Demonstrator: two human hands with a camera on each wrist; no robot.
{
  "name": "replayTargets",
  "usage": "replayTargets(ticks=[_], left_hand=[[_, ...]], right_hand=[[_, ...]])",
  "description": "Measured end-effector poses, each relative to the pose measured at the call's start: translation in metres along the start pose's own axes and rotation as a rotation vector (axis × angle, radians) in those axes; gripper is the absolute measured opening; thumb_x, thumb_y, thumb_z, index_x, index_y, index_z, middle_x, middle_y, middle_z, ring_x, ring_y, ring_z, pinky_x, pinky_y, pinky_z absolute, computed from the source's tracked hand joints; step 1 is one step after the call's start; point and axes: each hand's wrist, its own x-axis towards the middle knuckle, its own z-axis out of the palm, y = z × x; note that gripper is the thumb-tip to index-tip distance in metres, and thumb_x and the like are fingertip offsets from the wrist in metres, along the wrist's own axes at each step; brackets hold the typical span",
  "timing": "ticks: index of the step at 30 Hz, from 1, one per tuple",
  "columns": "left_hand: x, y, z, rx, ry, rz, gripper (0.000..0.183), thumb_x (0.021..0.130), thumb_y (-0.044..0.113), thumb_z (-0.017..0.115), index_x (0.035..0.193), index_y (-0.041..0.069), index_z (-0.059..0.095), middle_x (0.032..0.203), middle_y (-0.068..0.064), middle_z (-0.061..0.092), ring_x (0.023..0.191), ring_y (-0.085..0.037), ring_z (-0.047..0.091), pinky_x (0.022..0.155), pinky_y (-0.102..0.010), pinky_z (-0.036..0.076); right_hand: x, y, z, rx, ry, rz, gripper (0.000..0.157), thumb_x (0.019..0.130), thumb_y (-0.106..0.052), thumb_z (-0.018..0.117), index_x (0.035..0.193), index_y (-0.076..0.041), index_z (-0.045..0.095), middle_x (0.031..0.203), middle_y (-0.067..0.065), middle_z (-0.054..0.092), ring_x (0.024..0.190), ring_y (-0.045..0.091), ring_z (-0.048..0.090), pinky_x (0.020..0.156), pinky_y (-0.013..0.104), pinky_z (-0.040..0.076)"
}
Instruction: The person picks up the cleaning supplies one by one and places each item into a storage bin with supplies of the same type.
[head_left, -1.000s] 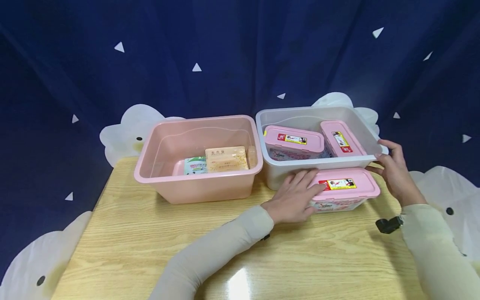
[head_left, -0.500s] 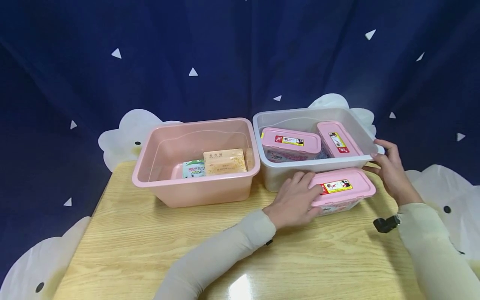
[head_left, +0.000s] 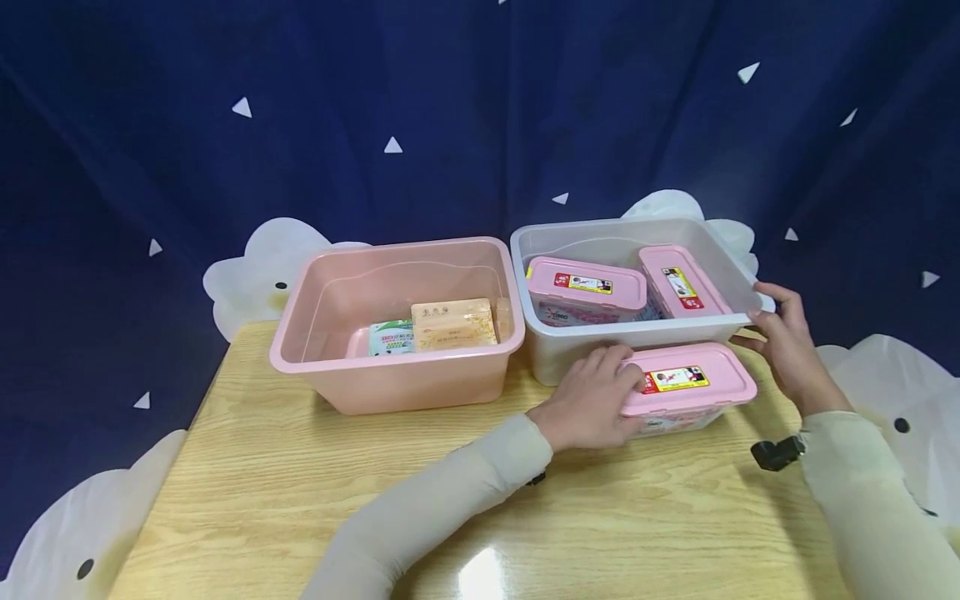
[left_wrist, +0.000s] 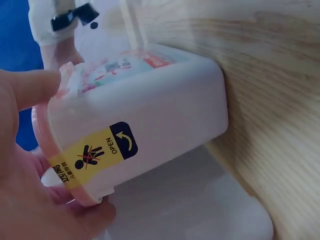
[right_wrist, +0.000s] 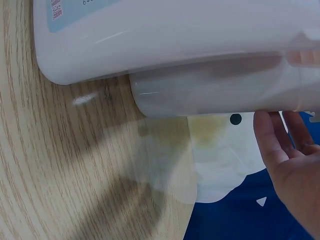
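A white laundry-pod box (head_left: 686, 387) with a pink lid stands on the table in front of the grey bin (head_left: 555, 333). My left hand (head_left: 588, 400) grips its left end across the lid. In the left wrist view, the thumb lies on one side of the box (left_wrist: 150, 115) and fingers reach round the other, near an "OPEN" label. My right hand (head_left: 791, 346) holds the front right corner of the grey bin's rim. The right wrist view shows its fingers against the bin's outer wall (right_wrist: 200, 90). Two similar pink-lidded boxes, the left one (head_left: 588, 283) and the right one (head_left: 686, 279), lie inside the bin.
A pink bin (head_left: 397, 383) stands left of the grey one, with a tan packet (head_left: 453, 325) and a green-and-white packet (head_left: 390, 337) inside. Both bins sit on a wooden table (head_left: 360, 467). Behind hangs a dark blue curtain (head_left: 450, 100).
My left fingers have closed in round the end of the box, and its left end has turned slightly towards me. The right hand stays at the bin's corner.
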Motion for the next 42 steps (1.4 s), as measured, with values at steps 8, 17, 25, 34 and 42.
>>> replayTargets(ticks=[8, 17, 25, 34, 42], left_hand=[[0.01, -0.006, 0.005, -0.134, -0.045, -0.042, 0.085, 0.073, 0.063, 0.06, 0.137, 0.018, 0.028, 0.134, 0.003, 0.035, 0.119, -0.01, 0.036, 0.103, -0.02, 0.032], [0.009, -0.018, 0.005, -0.243, -0.059, -0.06, 0.094, 0.061, 0.066, 0.068, 0.132, 0.016, 0.032, 0.114, 0.007, 0.045, 0.103, -0.005, 0.041, 0.095, -0.019, 0.036], [0.012, -0.014, 0.01, -0.248, -0.025, -0.102, 0.098, 0.052, 0.077, 0.066, 0.126, 0.019, 0.037, 0.105, 0.01, 0.047, 0.095, -0.004, 0.045, 0.086, -0.018, 0.042], [0.016, -0.017, 0.016, -0.349, 0.022, -0.063, 0.088, 0.056, 0.069, 0.07, 0.126, 0.024, 0.04, 0.104, 0.015, 0.048, 0.095, 0.0, 0.044, 0.086, -0.015, 0.039], [0.014, -0.017, 0.02, -0.39, 0.042, -0.083, 0.092, 0.056, 0.07, 0.07, 0.129, 0.024, 0.038, 0.11, 0.014, 0.047, 0.101, -0.001, 0.043, 0.088, -0.016, 0.04]], right_hand=[[0.0, 0.001, -0.001, 0.001, 0.006, 0.002, 0.041, 0.095, -0.014, 0.041, 0.133, -0.022, 0.028, 0.121, -0.008, 0.032, 0.088, 0.003, 0.056, 0.067, 0.019, 0.053], [0.0, 0.004, -0.001, 0.042, -0.004, -0.012, 0.041, 0.094, -0.01, 0.04, 0.132, -0.022, 0.03, 0.119, -0.006, 0.034, 0.087, 0.005, 0.057, 0.066, 0.02, 0.053], [0.0, 0.004, -0.002, 0.063, -0.005, -0.019, 0.041, 0.094, -0.008, 0.04, 0.131, -0.022, 0.031, 0.119, -0.006, 0.034, 0.085, 0.004, 0.058, 0.066, 0.021, 0.053], [0.001, 0.002, -0.002, 0.007, 0.006, 0.002, 0.041, 0.095, -0.011, 0.04, 0.132, -0.023, 0.029, 0.12, -0.008, 0.034, 0.088, 0.005, 0.055, 0.067, 0.02, 0.053], [0.001, 0.002, -0.002, -0.024, 0.02, 0.021, 0.042, 0.095, -0.015, 0.041, 0.133, -0.025, 0.028, 0.12, -0.009, 0.033, 0.089, 0.003, 0.054, 0.068, 0.019, 0.052]])
